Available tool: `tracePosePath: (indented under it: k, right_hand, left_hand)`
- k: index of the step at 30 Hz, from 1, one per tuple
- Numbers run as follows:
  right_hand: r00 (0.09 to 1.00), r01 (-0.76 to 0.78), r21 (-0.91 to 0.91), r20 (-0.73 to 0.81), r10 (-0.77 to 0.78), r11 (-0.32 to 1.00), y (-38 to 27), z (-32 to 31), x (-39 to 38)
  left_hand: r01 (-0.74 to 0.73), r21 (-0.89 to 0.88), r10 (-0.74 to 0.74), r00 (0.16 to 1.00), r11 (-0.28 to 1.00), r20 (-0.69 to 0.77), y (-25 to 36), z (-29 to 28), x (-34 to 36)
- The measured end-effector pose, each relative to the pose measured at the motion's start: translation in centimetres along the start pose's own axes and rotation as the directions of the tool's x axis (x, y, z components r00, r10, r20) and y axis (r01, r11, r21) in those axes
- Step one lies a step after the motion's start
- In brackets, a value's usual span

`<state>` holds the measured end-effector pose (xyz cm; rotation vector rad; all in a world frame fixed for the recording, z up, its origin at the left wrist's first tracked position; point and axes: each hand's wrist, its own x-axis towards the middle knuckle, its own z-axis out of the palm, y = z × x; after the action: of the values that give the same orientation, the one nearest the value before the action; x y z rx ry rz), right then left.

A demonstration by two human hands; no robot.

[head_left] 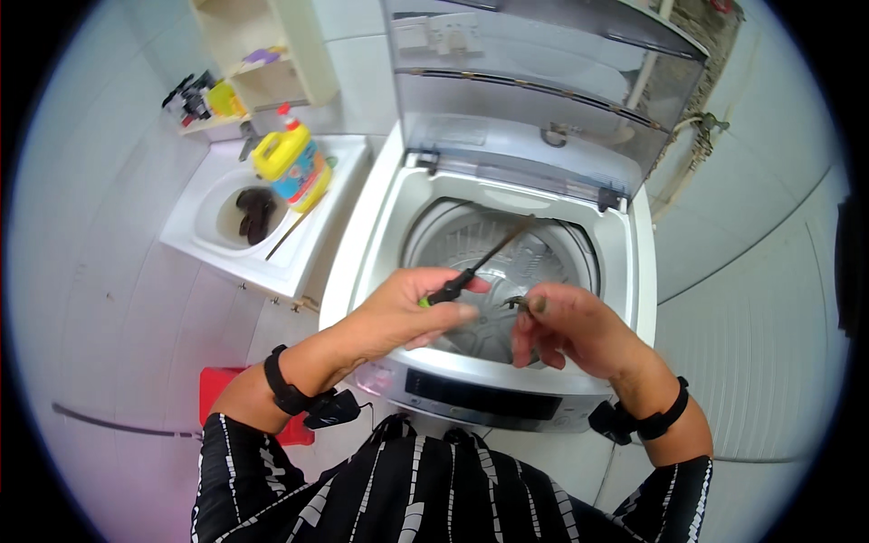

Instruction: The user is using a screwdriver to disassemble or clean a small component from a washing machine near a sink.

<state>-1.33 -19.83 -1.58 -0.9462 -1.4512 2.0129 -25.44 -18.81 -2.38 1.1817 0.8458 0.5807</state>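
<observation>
My left hand (394, 308) is closed round the black and green handle of a screwdriver (501, 246). Its long dark shaft points up and to the right, over the open mouth of a top-loading washing machine (359, 249). Close beside it, my right hand (579, 330) pinches a small dark thing (516, 302) between thumb and fingers; its kind is too small to make out. Both hands are above the metal drum (439, 244), near the machine's front rim. The see-through lid (534, 104) stands raised behind the drum.
To the left is a white washbasin (204, 237) with dark wet-looking items (257, 215) in it. A yellow jug with a red cap (294, 167) and a thin brown stick (294, 226) are on its ledge. A tap with pipes (704, 131) is at the right wall; a red container (217, 387) is low left.
</observation>
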Motion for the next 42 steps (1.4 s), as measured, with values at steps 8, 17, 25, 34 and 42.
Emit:
tracePosePath:
  k: [8, 17, 25, 34, 42]
  right_hand:
    - [0.996, -0.082, 0.09, -0.01, 0.084, 0.993, 1.9, 8.8, 4.1]
    - [0.996, -0.082, 0.184, 0.044, 0.075, 0.98, 4.7, 20.8, 14.3]
    - [1.0, -0.008, 0.139, 0.03, 0.004, 0.99, 7.8, 27.9, 23.6]
    - [0.989, 0.111, 0.102, -0.105, -0.101, 0.989, 10.4, 30.3, 30.1]
    - [0.993, 0.078, 0.206, -0.103, -0.058, 0.975, 12.7, 30.5, 35.0]
  left_hand:
    - [-0.028, -0.124, 0.023, 0.999, 0.992, -0.039, -2.6, -4.5, -5.3]
    - [-0.011, -0.176, -0.015, 0.99, 0.984, -0.141, -6.0, -15.5, -14.6]
    - [-0.036, -0.347, -0.062, 0.962, 0.937, -0.266, -7.7, -24.2, -21.3]
    - [0.001, -0.486, -0.194, 0.918, 0.874, -0.347, -9.7, -28.6, -21.0]
    - [-0.014, -0.522, -0.231, 0.887, 0.853, -0.4, -11.2, -32.3, -20.6]
